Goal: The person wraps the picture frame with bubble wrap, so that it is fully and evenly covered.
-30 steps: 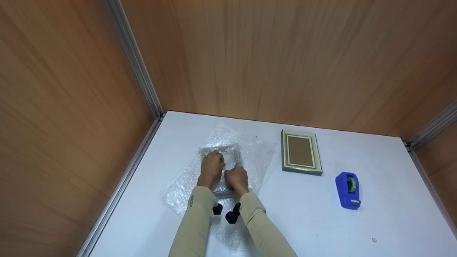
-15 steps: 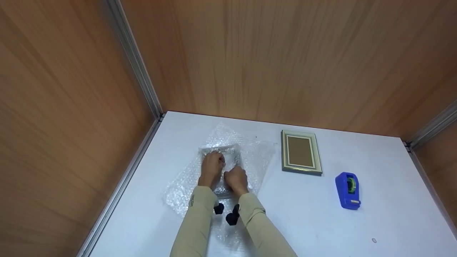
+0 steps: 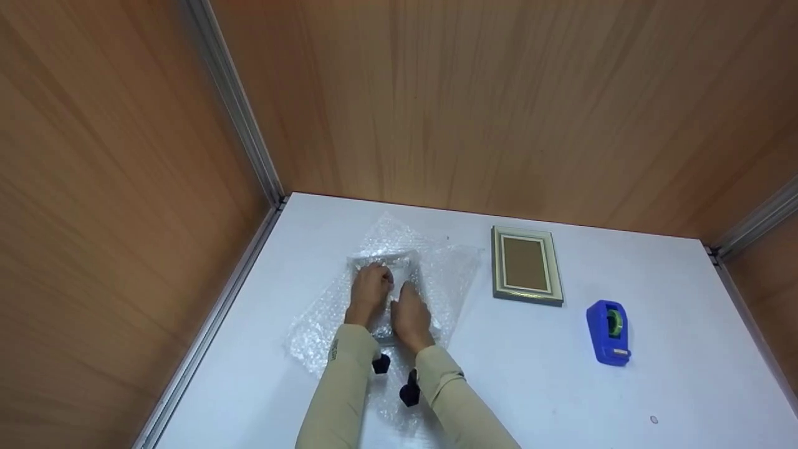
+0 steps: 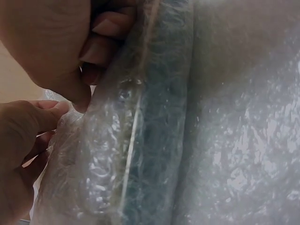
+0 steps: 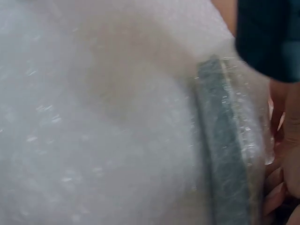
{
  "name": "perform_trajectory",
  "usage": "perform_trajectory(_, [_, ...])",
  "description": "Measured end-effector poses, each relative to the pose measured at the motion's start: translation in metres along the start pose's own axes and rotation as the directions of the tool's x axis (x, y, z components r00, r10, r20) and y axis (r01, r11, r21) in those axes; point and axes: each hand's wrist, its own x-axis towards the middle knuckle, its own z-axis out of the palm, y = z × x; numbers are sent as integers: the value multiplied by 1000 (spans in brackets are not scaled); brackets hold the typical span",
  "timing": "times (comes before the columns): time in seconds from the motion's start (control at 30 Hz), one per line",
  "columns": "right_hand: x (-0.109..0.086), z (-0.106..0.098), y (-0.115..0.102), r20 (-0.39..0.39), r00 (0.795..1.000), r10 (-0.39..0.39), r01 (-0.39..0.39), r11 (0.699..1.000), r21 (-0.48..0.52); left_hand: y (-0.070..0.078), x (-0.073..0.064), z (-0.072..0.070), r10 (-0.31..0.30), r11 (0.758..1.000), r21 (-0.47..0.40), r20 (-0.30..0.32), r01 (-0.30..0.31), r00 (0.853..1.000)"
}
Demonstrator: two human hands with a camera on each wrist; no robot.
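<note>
A frame-shaped item (image 3: 416, 282) lies on the table inside clear bubble wrap (image 3: 458, 268). Its blue-green side edge (image 4: 161, 112) shows through the film in the left wrist view. With curled fingers, my left hand (image 3: 370, 290) pinches the wrap over the middle of the item. Just to the right, my right hand (image 3: 411, 318) holds a fold of the film between thumb and fingers. Both hands meet at the fold in the left wrist view, and the right hand's thumb and fingertip (image 4: 58, 108) come together at the film edge. The hands cover much of the wrapped item.
To the right of the wrap lies a pale picture frame (image 3: 545, 265) with a brown centre. A blue tape dispenser (image 3: 603, 349) with a green roll stands farther right. Wooden panels (image 3: 474, 112) enclose the white table (image 3: 555, 399). Loose wrap spreads around the item.
My right hand has turned, its fingers now reaching farther forward, and its wrist camera has shifted slightly toward me. The left hand stays almost still on the wrap.
</note>
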Motion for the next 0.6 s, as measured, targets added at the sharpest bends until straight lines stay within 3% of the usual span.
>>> perform_trajectory(0.1, [-1,3,4,-28,997,-66,66,998,-9,1,0,0,-9,1000,4,7,9,1000])
perform_trajectory(0.2, [-3,4,7,-45,992,-122,121,992,-32,5,0,-3,-56,998,19,40,55,998])
perform_trajectory(0.33, [-4,5,8,-70,974,-214,207,974,-87,4,0,0,-79,997,22,57,78,995])
perform_trajectory(0.47, [-7,3,6,-80,953,-293,269,937,-220,4,0,1,-78,997,18,53,77,996])
perform_trajectory(0.6, [-10,-2,4,-37,941,-337,298,873,-385,4,0,0,-72,997,25,47,71,996])
